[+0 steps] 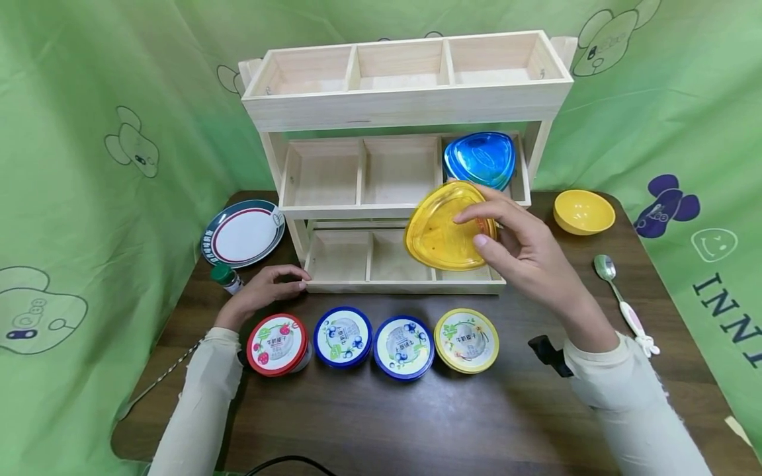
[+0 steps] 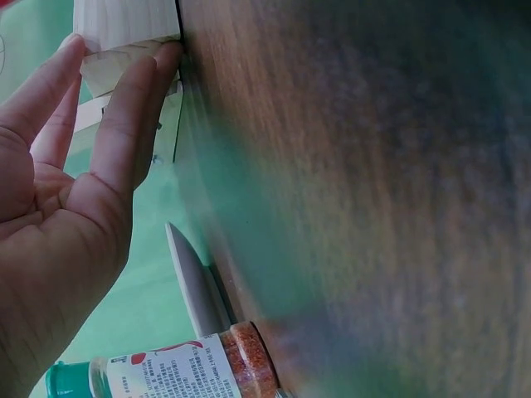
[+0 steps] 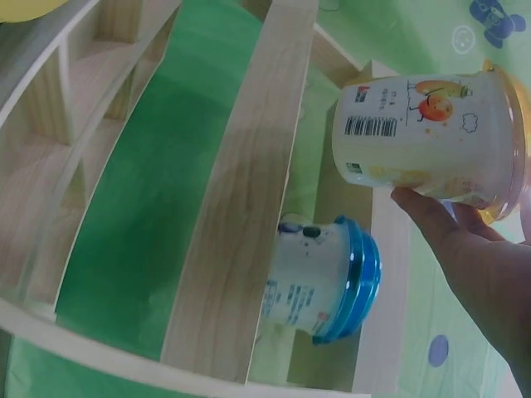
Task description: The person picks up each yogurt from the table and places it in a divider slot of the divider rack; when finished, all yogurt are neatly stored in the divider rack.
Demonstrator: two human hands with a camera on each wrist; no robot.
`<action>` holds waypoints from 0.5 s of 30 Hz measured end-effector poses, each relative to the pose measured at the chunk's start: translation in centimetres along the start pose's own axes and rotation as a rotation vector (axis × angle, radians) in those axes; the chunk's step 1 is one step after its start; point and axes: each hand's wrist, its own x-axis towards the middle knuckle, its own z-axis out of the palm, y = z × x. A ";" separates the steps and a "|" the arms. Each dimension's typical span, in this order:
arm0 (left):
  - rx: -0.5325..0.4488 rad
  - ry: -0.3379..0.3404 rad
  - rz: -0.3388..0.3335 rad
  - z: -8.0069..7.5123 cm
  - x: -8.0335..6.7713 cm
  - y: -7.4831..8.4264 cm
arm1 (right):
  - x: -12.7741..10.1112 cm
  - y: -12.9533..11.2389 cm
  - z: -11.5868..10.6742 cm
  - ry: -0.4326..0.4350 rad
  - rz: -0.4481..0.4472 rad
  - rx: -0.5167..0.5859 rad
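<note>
My right hand (image 1: 530, 251) holds a white plastic cup with a clear yellow lid (image 1: 433, 228), raised in front of the rack's right side. The right wrist view shows the cup's printed side (image 3: 398, 137), with fruit pictures and a barcode. Just behind it, a similar cup with a blue lid (image 1: 481, 158) stands in the middle tier's right compartment. My left hand (image 1: 269, 291) rests straight fingers against the front left corner of the wooden rack's bottom tier (image 1: 399, 288). Beside that hand is a green-capped seasoning bottle (image 1: 226, 277), with reddish contents in the left wrist view.
Along the front stand a red-lidded jar (image 1: 276, 345), two blue-lidded jars (image 1: 342, 337) and a yellow-lidded jar (image 1: 467, 340). A plate (image 1: 247, 233) lies at left. At right are a yellow bowl (image 1: 583, 213) and a spoon (image 1: 622, 301). A black cable (image 1: 292, 457) crosses the near edge.
</note>
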 end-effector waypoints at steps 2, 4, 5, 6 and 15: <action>-0.002 -0.002 -0.007 0.0 0.0 0.0 | 0.6 0.0 0.5 0.004 -0.013 0.010; -0.002 -0.005 -0.012 0.0 -0.1 -0.1 | 1.1 0.0 0.9 0.004 -0.018 0.016; -0.003 -0.007 -0.011 0.0 -0.1 -0.1 | 1.4 0.0 1.1 0.003 -0.016 0.017; -0.004 -0.009 -0.010 0.1 -0.1 0.0 | 1.6 0.0 1.4 0.002 -0.011 0.019; -0.008 -0.005 -0.006 0.0 0.0 -0.1 | 3.9 0.3 2.9 0.031 0.031 0.059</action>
